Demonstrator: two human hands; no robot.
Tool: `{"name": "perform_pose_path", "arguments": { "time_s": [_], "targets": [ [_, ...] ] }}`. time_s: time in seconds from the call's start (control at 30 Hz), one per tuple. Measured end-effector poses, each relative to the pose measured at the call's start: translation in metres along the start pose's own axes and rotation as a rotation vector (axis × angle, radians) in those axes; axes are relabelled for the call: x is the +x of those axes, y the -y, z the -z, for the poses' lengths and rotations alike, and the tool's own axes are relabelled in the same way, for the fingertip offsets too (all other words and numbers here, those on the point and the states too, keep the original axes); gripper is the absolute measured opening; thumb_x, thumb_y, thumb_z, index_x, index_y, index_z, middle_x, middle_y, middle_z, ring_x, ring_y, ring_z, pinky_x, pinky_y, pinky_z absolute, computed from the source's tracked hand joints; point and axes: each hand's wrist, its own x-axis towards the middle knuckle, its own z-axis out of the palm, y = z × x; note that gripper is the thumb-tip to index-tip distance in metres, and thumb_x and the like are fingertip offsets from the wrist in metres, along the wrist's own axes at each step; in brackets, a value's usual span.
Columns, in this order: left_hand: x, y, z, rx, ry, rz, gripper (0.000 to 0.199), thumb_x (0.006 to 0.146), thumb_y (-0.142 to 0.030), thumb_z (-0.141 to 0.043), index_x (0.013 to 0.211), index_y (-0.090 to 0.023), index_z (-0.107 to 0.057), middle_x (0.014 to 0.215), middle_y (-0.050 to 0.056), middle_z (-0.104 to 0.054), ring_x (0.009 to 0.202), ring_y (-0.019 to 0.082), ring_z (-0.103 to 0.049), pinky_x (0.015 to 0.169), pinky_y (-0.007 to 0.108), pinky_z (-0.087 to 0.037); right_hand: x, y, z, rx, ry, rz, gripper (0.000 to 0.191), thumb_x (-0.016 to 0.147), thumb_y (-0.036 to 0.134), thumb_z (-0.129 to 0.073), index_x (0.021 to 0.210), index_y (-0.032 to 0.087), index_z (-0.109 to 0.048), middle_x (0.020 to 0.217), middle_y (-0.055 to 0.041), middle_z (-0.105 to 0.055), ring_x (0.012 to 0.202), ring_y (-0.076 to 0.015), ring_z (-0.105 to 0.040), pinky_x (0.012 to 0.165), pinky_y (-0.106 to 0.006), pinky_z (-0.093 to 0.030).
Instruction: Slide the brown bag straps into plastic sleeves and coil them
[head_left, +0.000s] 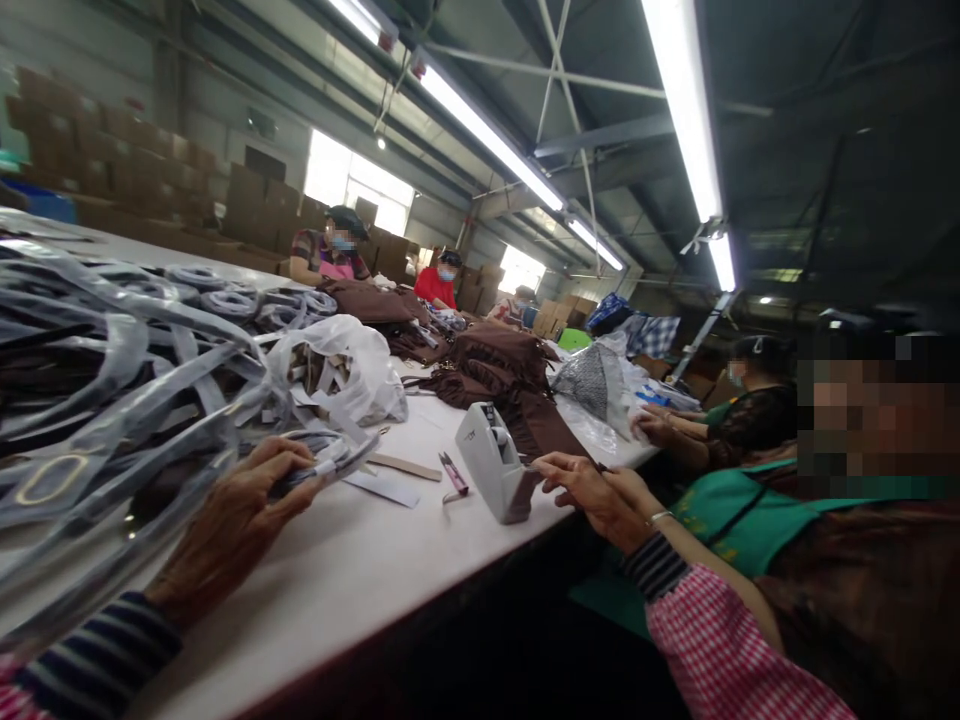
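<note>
My left hand (244, 515) is closed around a coiled, plastic-wrapped strap (330, 458), held just above the table. At the front end of a white tape dispenser (487, 465), my right hand (589, 490) has its thumb and fingertips drawn together; anything between them is too small to make out. Pink-handled thread snips (453, 474) lie beside the dispenser on its left. A pale paper strip (384, 488) and a tan strip (405, 466) rest between my left hand and the snips.
Many plastic-wrapped straps (150, 350) heap up on the left. A plastic bag (345, 370) of scraps and brown bags (499, 365) stand beyond. Close on my right sits a co-worker in a green apron (750, 520); others work across the white table (360, 590).
</note>
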Motion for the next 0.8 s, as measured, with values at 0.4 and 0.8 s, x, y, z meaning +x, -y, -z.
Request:
{"name": "perform_pose_path", "arguments": {
  "time_s": [0.4,0.8],
  "targets": [
    [-0.001,0.031,-0.01,0.068,-0.041,-0.059,0.048,0.086,-0.068,-0.051,0.095,-0.023,-0.066,0.117,0.007,-0.062,0.106,0.029,-0.062,0.097,0.039,-0.043,0.017,0.011,-0.009,0.052,0.115,-0.053,0.035,0.074,0.05,-0.075,0.081,0.016,-0.078,0.084,-0.0077,-0.071,0.07,-0.0147,-0.056,0.051,-0.021,-0.036],
    [-0.007,0.038,-0.013,0.072,0.053,-0.056,0.036,0.093,-0.059,-0.052,0.099,-0.026,-0.064,0.119,0.006,-0.063,0.109,0.03,-0.062,0.098,0.04,-0.045,0.007,0.023,-0.028,-0.039,-0.205,0.183,0.027,0.086,0.039,-0.069,0.068,0.019,-0.062,0.073,-0.0034,-0.061,0.07,-0.0169,-0.055,0.067,-0.03,-0.047]
  ]
}}
